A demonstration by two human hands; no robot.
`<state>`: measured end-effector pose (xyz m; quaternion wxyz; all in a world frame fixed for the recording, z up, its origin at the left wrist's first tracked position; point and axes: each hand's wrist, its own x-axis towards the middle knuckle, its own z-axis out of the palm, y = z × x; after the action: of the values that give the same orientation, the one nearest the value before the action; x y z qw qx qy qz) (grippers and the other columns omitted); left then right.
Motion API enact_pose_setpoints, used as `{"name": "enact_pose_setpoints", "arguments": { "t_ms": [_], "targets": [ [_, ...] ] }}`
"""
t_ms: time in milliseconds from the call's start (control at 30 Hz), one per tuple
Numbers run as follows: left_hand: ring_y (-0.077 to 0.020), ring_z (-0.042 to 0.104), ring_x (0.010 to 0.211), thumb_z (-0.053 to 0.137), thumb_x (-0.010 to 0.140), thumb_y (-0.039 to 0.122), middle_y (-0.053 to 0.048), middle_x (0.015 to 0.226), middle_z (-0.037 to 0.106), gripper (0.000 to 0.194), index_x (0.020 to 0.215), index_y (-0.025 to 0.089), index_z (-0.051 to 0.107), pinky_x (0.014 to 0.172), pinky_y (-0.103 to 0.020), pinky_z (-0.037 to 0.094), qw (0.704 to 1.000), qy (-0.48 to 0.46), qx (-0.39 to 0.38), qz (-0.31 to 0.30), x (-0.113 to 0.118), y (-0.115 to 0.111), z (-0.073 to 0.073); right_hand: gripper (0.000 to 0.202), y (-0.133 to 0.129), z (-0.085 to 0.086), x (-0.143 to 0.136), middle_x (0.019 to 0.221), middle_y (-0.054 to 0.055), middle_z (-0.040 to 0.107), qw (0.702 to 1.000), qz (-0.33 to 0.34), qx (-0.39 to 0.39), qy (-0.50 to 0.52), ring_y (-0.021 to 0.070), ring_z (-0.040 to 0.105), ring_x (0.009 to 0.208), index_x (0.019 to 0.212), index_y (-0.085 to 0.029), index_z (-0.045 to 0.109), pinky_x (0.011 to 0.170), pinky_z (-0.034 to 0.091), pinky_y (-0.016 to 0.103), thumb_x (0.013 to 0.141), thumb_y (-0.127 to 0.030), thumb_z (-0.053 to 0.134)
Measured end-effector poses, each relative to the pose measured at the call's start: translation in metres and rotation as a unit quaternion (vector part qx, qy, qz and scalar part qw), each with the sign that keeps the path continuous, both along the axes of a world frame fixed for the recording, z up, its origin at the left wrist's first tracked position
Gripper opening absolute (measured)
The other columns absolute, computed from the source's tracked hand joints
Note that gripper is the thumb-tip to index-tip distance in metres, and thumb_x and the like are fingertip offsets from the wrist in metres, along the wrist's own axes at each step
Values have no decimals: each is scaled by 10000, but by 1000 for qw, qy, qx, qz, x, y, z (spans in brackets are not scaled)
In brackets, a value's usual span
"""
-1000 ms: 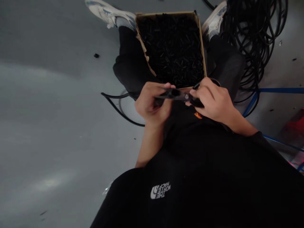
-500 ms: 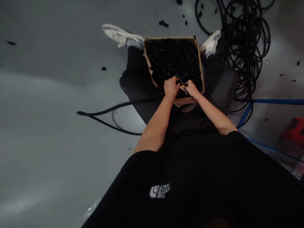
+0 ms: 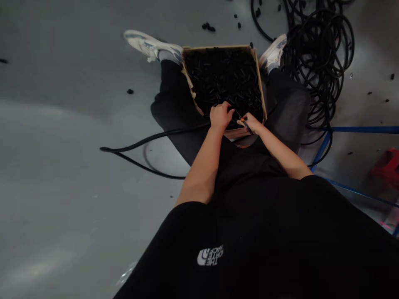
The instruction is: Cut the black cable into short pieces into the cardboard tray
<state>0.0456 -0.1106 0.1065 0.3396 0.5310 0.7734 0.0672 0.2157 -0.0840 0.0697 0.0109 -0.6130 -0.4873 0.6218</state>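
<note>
Black hose (image 3: 162,135) ran from the floor on the left, across the lap, into the left hand (image 3: 220,116); grip closed around its end at the near edge of the cardboard box (image 3: 260,89). Right hand (image 3: 251,123) just beside it, grip pinching an orange-handled cutter (image 3: 244,121). Box full of short black pieces (image 3: 224,77), set between the legs. Coiled hose (image 3: 318,54) lay right of the box.

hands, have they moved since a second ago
Yes. Both hands, left hand and right hand, have gone forward from the lap to the near edge of the cardboard box, the right holding a small tool.
</note>
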Motion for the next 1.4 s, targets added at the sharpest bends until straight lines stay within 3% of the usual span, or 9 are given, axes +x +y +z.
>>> {"name": "enact_pose_setpoints", "arguments": {
  "t_ms": [100,200,367,467,733,867,1000,1233,1400],
  "targets": [
    [-419,680,1400,580,1080,386,-208,1404,801,377,1390,221,718,1192,-521,489,1000,19,5,-6,-12,-8,14,447,-7,13,7,809,-71,618,992,-66,-83,71,121,660,694,1095,-270,493,651,597,220,998,-426,901],
    [-429,693,1387,589,1084,405,-193,1411,801,371,1393,247,722,1171,-533,520,1000,12,8,-3,-26,-20,25,437,-21,31,26,825,-44,649,984,-69,-101,128,151,720,776,1132,-275,491,736,659,263,1036,-499,853],
    [-388,721,1333,660,1059,415,-149,1348,816,335,1342,255,745,1182,-521,545,997,-50,57,-15,-46,-46,37,460,-60,70,68,1140,47,746,979,106,71,162,230,761,1106,1196,-249,594,1097,644,427,890,-325,929],
    [-354,739,1275,712,1031,446,-120,1300,832,305,1263,257,771,1174,-498,568,989,-92,114,2,-55,-59,46,521,-76,84,78,1371,114,744,959,205,93,174,300,729,1329,1238,-228,646,1246,557,507,800,-236,927],
    [-281,801,1166,805,960,661,-60,1200,821,402,1097,283,811,1098,-489,651,910,-316,235,132,-63,-63,78,577,-65,98,63,1337,116,730,957,202,163,130,314,730,1240,1269,-246,635,1142,607,527,801,-383,944],
    [-292,794,1256,865,907,659,-45,1254,824,385,988,288,799,1097,-524,688,862,-439,163,192,-61,-61,82,577,-53,113,57,1323,114,717,943,225,164,183,304,707,1229,1289,-234,641,1134,606,529,781,-254,916],
    [-313,764,1328,901,924,602,-51,1296,839,341,943,283,781,1120,-525,698,831,-502,107,216,-58,-59,81,574,-41,120,58,1248,92,702,941,222,158,200,274,691,1126,1331,-229,636,1055,624,505,821,-274,895],
    [-273,784,1230,925,946,436,-58,1241,839,250,929,237,775,1115,-504,698,798,-551,78,231,-47,-55,75,461,-32,141,60,1287,108,678,937,243,238,74,324,677,1176,1277,-232,663,1064,594,521,875,-305,876],
    [-231,803,1042,958,910,451,-69,1201,847,295,894,222,772,965,-406,722,806,-549,51,213,-35,-54,69,397,-31,156,53,1300,109,677,922,274,270,41,322,685,1177,1305,-222,670,1027,582,477,956,-334,823]
  ]
}}
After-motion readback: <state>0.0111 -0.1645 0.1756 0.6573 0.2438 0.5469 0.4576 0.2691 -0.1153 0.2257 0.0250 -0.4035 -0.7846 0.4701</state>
